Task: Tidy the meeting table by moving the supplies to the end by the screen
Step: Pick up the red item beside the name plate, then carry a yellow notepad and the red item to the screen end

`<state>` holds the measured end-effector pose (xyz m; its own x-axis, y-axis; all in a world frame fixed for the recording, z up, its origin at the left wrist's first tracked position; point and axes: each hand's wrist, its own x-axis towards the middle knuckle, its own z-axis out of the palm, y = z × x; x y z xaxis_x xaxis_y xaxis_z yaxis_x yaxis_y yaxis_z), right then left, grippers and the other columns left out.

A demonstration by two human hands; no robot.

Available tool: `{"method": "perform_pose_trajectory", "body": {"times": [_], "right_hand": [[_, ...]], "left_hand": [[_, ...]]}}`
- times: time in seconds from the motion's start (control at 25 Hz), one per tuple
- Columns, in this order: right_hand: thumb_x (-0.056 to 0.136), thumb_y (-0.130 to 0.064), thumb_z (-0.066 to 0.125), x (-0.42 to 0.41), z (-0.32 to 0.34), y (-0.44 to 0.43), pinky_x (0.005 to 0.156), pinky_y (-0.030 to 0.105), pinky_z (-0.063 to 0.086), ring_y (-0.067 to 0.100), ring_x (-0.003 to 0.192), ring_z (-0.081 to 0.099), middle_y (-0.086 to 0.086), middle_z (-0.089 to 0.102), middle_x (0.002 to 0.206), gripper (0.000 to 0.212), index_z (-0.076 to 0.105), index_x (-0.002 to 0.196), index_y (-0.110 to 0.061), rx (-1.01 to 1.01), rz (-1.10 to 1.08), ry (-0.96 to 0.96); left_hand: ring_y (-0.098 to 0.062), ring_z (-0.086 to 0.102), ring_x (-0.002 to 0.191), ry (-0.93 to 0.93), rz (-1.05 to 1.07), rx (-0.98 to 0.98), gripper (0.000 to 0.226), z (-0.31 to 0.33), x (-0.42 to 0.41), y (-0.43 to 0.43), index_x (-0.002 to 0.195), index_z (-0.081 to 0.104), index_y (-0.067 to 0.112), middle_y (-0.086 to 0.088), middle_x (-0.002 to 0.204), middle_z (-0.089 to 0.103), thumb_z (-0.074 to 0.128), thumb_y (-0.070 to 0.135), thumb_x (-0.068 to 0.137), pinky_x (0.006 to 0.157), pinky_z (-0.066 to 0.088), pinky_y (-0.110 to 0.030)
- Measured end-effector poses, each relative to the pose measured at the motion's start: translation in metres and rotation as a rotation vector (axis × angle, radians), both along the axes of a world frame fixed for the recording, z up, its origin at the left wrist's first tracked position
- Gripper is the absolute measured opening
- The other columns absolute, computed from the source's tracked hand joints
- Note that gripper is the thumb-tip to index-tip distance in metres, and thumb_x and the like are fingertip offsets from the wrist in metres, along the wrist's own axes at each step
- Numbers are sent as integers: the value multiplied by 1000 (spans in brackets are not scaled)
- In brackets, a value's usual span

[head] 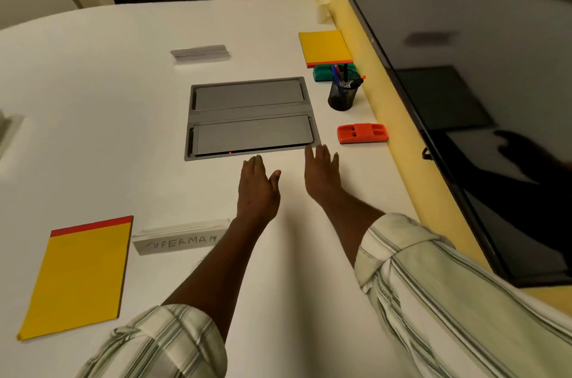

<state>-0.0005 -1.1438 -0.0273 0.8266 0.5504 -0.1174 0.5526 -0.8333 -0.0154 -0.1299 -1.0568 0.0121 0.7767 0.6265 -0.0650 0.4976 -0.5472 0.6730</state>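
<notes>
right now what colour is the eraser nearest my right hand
The whiteboard eraser is orange-red, head view.

Pretty dim, warm yellowish light overall. Soft, faint shadows sit on the white table (pixel 93 93) under the forearms (pixel 216 269). The screen (pixel 464 99) right of the table shows murky reflections. Wide-angle bends the table's edges; sleeves (pixel 433 300) look smeary.

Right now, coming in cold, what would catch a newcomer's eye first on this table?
First come the two open hands, left hand and right hand, stretched over mid-table at the near edge of the grey cable hatch. Then the near yellow pad at the left, away from the screen, while the far yellow pad and orange eraser lie along it.
</notes>
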Motion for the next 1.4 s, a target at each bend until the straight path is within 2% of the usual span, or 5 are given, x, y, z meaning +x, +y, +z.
{"method": "perform_pose_trajectory", "body": {"times": [0.16,0.88,1.04,1.24,1.4], "right_hand": [[81,-12,65,-42,7,-14,117,51,14,35,144,14,21,25,151,82,17,147,-8,-5,8,28],[91,-21,56,-209,26,-18,119,43,15,31,141,21,16,30,147,63,24,143,-7,278,244,174],[86,-18,61,-248,36,14,112,39,29,29,127,37,13,41,133,58,33,136,-7,395,323,168],[86,-16,61,-292,53,55,102,35,36,28,116,43,12,44,125,51,37,130,-7,480,348,183],[86,-17,62,-316,56,77,103,35,38,27,116,44,13,44,125,52,36,130,-7,492,338,201]], "left_hand": [[-26,7,147,-3,14,23,62,6,-23,-17,148,16,3,-13,157,17,38,33,99,119,11,-35],[-28,9,146,46,310,120,60,60,-168,-19,147,18,2,-15,156,19,37,34,100,119,9,-36],[-32,17,143,93,336,181,58,67,-206,7,143,24,-5,-20,151,27,39,30,100,119,9,-36],[-41,41,120,112,336,281,37,77,-255,53,120,48,-9,-27,122,49,42,21,98,106,27,-43],[-38,41,123,160,448,209,44,74,-296,91,125,44,-9,-26,129,47,40,26,99,104,28,-40]]}}
